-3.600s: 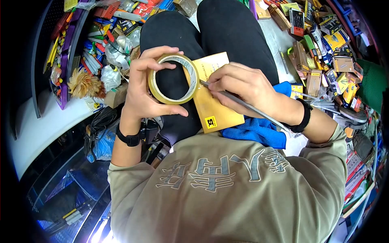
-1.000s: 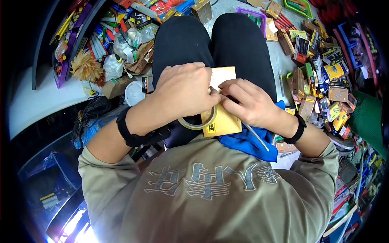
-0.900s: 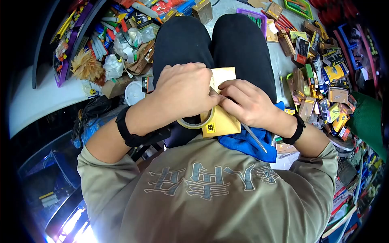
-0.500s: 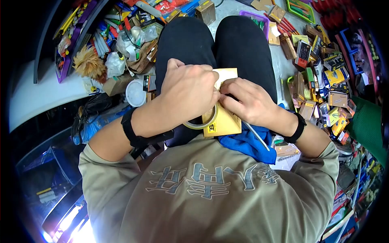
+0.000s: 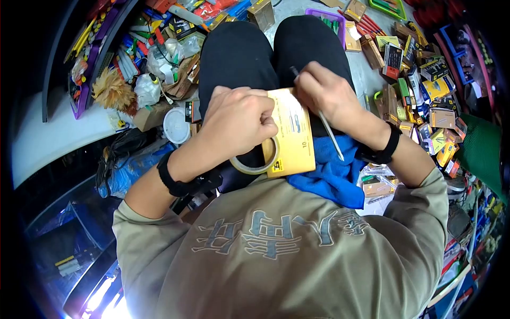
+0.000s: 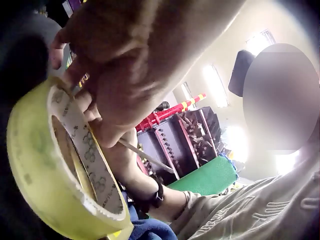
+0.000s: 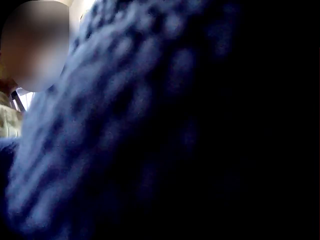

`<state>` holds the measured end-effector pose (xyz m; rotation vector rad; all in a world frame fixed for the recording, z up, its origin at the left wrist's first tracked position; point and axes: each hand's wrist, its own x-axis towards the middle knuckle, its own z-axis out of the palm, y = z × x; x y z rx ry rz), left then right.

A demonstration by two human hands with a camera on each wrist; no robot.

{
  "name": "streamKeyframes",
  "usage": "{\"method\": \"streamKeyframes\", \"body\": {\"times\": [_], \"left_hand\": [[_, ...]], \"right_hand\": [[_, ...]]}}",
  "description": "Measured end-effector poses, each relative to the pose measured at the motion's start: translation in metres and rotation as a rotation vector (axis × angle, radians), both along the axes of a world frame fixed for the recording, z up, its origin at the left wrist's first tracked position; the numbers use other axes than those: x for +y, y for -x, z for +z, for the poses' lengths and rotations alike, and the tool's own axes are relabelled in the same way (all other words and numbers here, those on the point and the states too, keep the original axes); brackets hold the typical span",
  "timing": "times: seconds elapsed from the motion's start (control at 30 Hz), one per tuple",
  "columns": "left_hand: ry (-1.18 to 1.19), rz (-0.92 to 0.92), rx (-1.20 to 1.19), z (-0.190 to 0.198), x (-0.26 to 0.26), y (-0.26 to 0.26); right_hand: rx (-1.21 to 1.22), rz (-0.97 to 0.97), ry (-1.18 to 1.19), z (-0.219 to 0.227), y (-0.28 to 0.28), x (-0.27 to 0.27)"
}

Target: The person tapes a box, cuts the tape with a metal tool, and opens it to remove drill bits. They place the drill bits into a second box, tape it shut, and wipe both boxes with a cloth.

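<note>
Left hand [image 5: 241,117]: fingers curled right in, no gap showing, gripping the upper rim of a tape roll [image 5: 256,169]; just how the fingertips meet the rim is hidden. Roll sits at the left edge of the yellow box [image 5: 289,151], overlapping its lower corner in head view. Left wrist view shows the roll close up, tilted on edge: clear yellowish tape, printed core.

Right hand [image 5: 326,93]: fingers bent in round a slim grey rod [image 5: 332,133], one end poking out past the knuckles, the other slanting down toward the person's body. Same hand is at the box's upper right edge; pinching the box or only touching, cannot tell.

Box is over the black-clad thighs [image 5: 313,45], tilted slightly, printed face up: drawings, a "10", dark logo at the bottom corner. Blue cloth [image 5: 340,183] bunched just beside its lower right end. Right wrist view is mostly blurred dark blue fabric.

Dark straps on both wrists; khaki shirt [image 5: 281,276], big lettering.

Further out: round white lid [image 5: 177,125] and tan bristly tuft [image 5: 114,91] left of the legs. Purple basket [image 5: 342,34] past the knees. Heap of small boxes [image 5: 441,117] on the right, green mat [image 5: 481,159] beside it.
</note>
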<state>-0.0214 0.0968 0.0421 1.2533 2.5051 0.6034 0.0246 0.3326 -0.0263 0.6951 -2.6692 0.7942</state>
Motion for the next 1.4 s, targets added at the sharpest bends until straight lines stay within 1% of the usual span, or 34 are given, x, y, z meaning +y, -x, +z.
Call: {"method": "streamKeyframes", "body": {"times": [0.07,0.1,0.13,0.2,0.23,0.27,0.33,0.37,0.4,0.43,0.47,0.53,0.6,0.63,0.77,0.8,0.87,0.93,1.0,1.03,1.07,1.1,1.13,1.2,1.23,1.27,1.33,1.4], "left_hand": [[-0.001,0.079,-0.200,0.004,-0.006,0.004],[0.002,0.079,-0.201,0.006,-0.011,0.004],[-0.065,0.046,-0.221,0.007,-0.015,0.006],[-0.201,-0.010,-0.265,0.008,-0.023,0.009],[-0.184,-0.086,-0.184,0.011,-0.027,0.008],[-0.187,-0.082,-0.183,0.010,-0.028,0.005],[-0.247,0.073,-0.304,0.008,-0.027,-0.003],[-0.250,0.070,-0.300,0.008,-0.025,-0.003],[-0.223,0.118,-0.346,0.008,-0.023,-0.004],[-0.196,0.167,-0.392,0.009,-0.021,-0.005],[-0.200,0.165,-0.388,0.010,-0.018,-0.004],[-0.059,0.150,-0.391,0.014,-0.015,-0.001],[-0.057,0.157,-0.398,0.014,-0.015,0.001],[-0.056,0.156,-0.399,0.013,-0.014,0.003],[-0.068,0.121,-0.405,0.012,-0.016,0.007],[-0.062,0.100,-0.364,0.013,-0.017,0.008],[-0.058,0.082,-0.325,0.015,-0.021,0.009],[-0.045,0.118,-0.447,0.021,-0.025,0.009],[-0.066,0.131,-0.462,0.022,-0.030,0.009],[-0.163,0.135,-0.442,0.020,-0.033,0.008],[-0.260,0.138,-0.419,0.020,-0.036,0.008],[-0.287,0.123,-0.422,0.022,-0.040,0.010],[-0.288,0.125,-0.420,0.020,-0.043,0.010],[-0.514,0.061,-0.403,0.013,-0.048,0.008],[-0.553,0.018,-0.409,0.012,-0.051,0.009],[-0.555,0.019,-0.404,0.009,-0.052,0.008],[-0.719,-0.060,-0.355,0.003,-0.053,0.006],[-0.775,-0.054,-0.321,0.001,-0.052,0.007]], "right_hand": [[0.109,0.023,0.119,0.004,-0.007,-0.007],[0.134,0.014,0.190,0.008,-0.009,-0.010],[0.140,0.013,0.189,0.017,-0.008,-0.008],[0.100,0.030,0.242,0.040,-0.007,0.000],[-0.076,0.029,0.317,0.044,-0.009,0.004],[-0.076,0.034,0.314,0.044,-0.008,0.003],[-0.073,0.210,0.317,0.043,-0.004,-0.003],[-0.148,0.240,0.307,0.042,-0.004,-0.007],[-0.144,0.238,0.304,0.041,-0.005,-0.009],[-0.167,0.266,0.227,0.040,-0.006,-0.011],[-0.187,0.294,0.148,0.039,-0.005,-0.013],[-0.196,0.297,0.162,0.036,-0.002,-0.020],[-0.255,0.266,0.150,0.037,0.001,-0.023],[-0.215,0.284,0.192,0.036,0.002,-0.025],[-0.187,0.320,0.174,0.029,0.003,-0.032],[-0.185,0.315,0.175,0.028,0.003,-0.031],[-0.248,0.275,0.268,0.025,0.005,-0.031],[-0.292,0.276,0.256,0.027,0.004,-0.029],[-0.314,0.224,0.267,0.030,0.001,-0.030],[-0.312,0.225,0.267,0.031,0.001,-0.030],[-0.342,0.185,0.278,0.031,0.000,-0.030],[-0.372,0.145,0.290,0.032,0.001,-0.031],[-0.371,0.148,0.290,0.034,0.002,-0.031],[-0.417,-0.040,0.349,0.041,0.004,-0.031],[-0.415,-0.080,0.298,0.039,0.009,-0.027],[-0.438,-0.111,0.248,0.044,0.013,-0.025],[-0.362,-0.093,0.319,0.038,0.016,-0.019],[-0.590,-0.061,0.552,0.044,0.007,-0.022]]}}
